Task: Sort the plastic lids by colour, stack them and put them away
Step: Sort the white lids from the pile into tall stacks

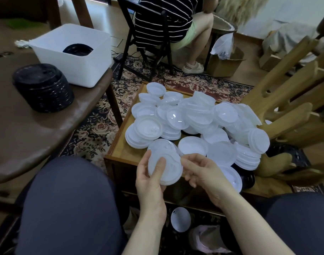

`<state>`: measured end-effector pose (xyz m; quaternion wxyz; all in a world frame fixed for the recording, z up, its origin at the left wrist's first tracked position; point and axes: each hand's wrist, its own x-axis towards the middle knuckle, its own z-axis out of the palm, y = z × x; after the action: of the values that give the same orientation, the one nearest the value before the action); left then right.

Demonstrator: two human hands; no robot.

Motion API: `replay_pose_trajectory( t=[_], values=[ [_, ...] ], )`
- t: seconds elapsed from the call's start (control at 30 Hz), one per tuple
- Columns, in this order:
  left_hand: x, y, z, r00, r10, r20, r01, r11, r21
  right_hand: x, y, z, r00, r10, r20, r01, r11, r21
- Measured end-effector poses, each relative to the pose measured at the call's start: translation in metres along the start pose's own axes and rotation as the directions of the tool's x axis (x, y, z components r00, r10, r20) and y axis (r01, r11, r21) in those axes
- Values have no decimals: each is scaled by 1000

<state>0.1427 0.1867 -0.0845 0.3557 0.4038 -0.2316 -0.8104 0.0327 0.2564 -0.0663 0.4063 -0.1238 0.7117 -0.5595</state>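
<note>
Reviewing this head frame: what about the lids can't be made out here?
- Black lids under the white lid pile: mostly covered.
- Count in the white bin: its wall hides all but the top black lid.
- Number of lids held by the left hand: edges blur together.

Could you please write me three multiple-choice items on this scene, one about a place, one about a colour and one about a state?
1. Where does the tall stack of black lids stand?
A. On the brown table beside the white bin
B. On the low wooden table
C. On the floor

2. What colour are the lids heaped on the low wooden table?
A. Black
B. Translucent white
C. Green

3. What is the left hand doing?
A. Hanging idle
B. Holding a white lid
C. Pressing the bin

Answers: 1 A, the stack sits by the bin on the brown table. 2 B, the heap is pale and see-through. 3 B, thumb and fingers curl round the lid's rim.
</note>
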Motion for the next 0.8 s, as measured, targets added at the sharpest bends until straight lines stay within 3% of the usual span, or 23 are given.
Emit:
replay_pose_trajectory(
  t=[0.17,0.27,0.33,0.37,0.43,0.5,0.53,0.7,0.8],
  values=[
    [7,0,-3,993,71,-96,-68,997,38,4,-8,11,994,-89,-64,81,990,-114],
    [7,4,-4,973,139,-183,-131,990,56,22,-12,21,957,-262,-123,216,930,-298],
    [8,5,-5,960,161,-230,-152,987,54,39,-14,31,918,-387,-80,327,858,-396],
    [8,7,-5,955,163,-247,-156,987,49,48,-15,37,888,-458,-30,391,790,-472],
    [8,9,-5,952,158,-261,-153,987,42,66,-16,47,787,-608,111,512,541,-667],
    [8,10,-5,955,148,-258,-144,989,33,83,-16,56,688,-686,237,546,274,-791],
    [8,10,-5,955,144,-258,-141,990,28,89,-16,59,676,-687,267,531,202,-823],
    [8,9,-5,958,122,-260,-120,992,25,99,-20,61,680,-670,298,526,162,-835],
    [7,7,-5,961,110,-255,-105,994,33,99,-20,56,673,-690,267,559,239,-794]
  ],
)
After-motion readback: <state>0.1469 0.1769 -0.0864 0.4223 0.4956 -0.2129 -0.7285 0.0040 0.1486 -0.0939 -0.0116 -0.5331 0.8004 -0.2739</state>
